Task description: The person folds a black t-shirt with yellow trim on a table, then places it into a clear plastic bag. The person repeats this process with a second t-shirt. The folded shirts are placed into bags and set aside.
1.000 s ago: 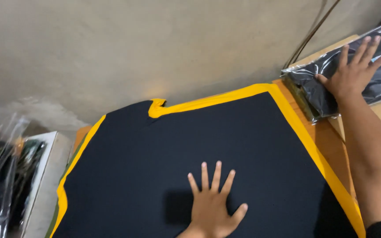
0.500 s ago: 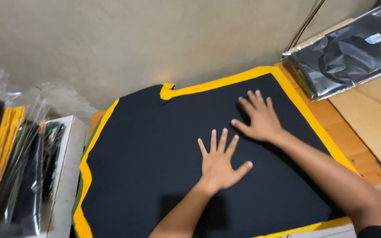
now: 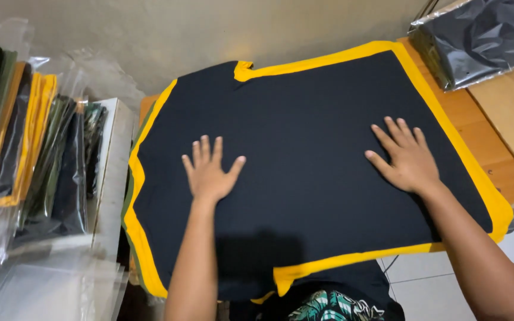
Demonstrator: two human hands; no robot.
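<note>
On the black cloth, left hand and right hand press flat.

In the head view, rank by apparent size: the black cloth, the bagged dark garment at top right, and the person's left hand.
1. Black cloth, by far the largest.
2. Bagged dark garment, though the frame edge cuts it off.
3. Left hand, smallest.
</note>
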